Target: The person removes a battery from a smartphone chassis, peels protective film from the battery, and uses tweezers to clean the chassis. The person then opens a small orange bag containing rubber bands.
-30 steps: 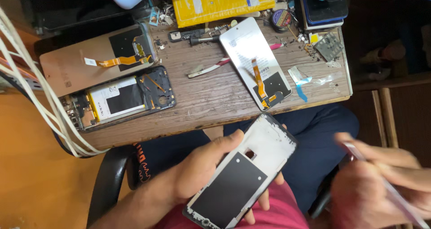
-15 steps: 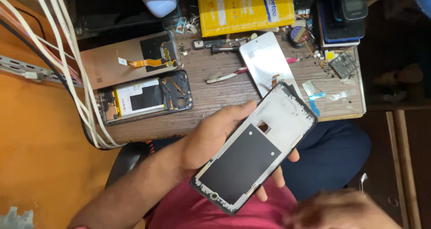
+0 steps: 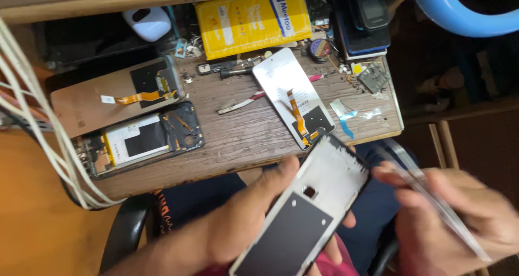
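1. Both hands work over the person's lap, below the front edge of the worn wooden desk (image 3: 243, 141). The left hand (image 3: 246, 222) is wrapped around a white phone frame with a black rectangular panel (image 3: 308, 216), thumb along its upper left edge, fingers showing beneath its right side.
2. That frame sits tilted, top end pointing up and right, just short of the desk edge.
3. Close beside it, the right hand (image 3: 459, 216) is closed around slim metal tweezers (image 3: 432, 200), blurred, the tip aimed toward the frame's upper right corner; whether it touches, I cannot tell.
4. On the desk lies a white screen panel with an orange ribbon cable (image 3: 294, 100), its lower end near the held frame.
5. Farther left rests an opened phone body with a white battery (image 3: 143, 141), and above that a tan back panel with an orange flex strip (image 3: 102, 100).
6. At the back sits a yellow padded pouch (image 3: 251, 22), with a white rounded case (image 3: 146, 23) to its left.
7. White cables (image 3: 38, 130) hang down the desk's left side.
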Tool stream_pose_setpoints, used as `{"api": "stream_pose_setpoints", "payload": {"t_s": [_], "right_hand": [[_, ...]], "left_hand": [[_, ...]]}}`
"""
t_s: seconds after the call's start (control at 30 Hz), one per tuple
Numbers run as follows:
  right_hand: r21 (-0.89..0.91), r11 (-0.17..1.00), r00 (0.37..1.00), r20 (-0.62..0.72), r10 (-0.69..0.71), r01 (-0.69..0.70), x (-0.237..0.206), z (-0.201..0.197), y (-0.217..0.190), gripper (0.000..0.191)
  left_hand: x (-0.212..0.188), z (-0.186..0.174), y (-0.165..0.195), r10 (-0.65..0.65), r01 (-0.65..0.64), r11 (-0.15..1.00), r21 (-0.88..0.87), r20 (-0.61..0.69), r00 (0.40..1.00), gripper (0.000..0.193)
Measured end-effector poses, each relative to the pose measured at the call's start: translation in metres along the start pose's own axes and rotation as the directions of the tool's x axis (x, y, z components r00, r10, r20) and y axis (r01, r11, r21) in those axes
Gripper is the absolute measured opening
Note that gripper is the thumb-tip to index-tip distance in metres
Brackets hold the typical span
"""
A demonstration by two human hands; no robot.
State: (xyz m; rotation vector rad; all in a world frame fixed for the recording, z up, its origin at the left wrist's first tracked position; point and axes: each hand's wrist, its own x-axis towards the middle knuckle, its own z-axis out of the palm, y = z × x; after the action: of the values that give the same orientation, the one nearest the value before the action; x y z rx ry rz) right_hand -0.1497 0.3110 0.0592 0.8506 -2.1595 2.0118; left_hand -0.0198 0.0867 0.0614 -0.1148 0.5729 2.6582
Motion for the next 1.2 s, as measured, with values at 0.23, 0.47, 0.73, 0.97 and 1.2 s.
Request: {"api": "stream_pose_setpoints", "payload": {"t_s": [0.23, 0.47, 0.73, 0.97, 1.2], "right_hand": [[-0.148, 0.937, 0.93, 0.244, -0.275, 0.316, 0.008, 0.031, -0.009, 0.016], [-0.157, 0.933, 0.917, 0.295, -0.269, 0.324, 0.015, 0.036, -0.011, 0.013], [-0.187, 0.934, 0.926, 0.291, -0.242, 0.303, 0.012, 0.042, -0.018, 0.011], [-0.271, 0.909, 0.919, 0.322, -0.226, 0.318, 0.019, 0.051, -0.03, 0.015], [-0.337, 0.87, 0.911, 0.331, -0.247, 0.359, 0.021, 0.051, -0.039, 0.014]], "left_hand": [[-0.008, 0.011, -0.007, -0.011, 0.017, 1.0, 0.02, -0.259, 0.966, 0.061], [-0.017, 0.001, -0.02, 0.02, 0.012, 0.994, 0.11, -0.284, 0.959, 0.064], [-0.01, -0.006, -0.034, -0.008, 0.005, 0.998, -0.068, -0.046, 0.999, 0.085], [-0.015, -0.01, -0.036, 0.04, -0.039, 0.999, -0.03, 0.033, 0.999, 0.085], [-0.015, -0.003, -0.039, 0.063, -0.063, 0.998, 0.023, 0.003, 0.998, 0.083]]}}
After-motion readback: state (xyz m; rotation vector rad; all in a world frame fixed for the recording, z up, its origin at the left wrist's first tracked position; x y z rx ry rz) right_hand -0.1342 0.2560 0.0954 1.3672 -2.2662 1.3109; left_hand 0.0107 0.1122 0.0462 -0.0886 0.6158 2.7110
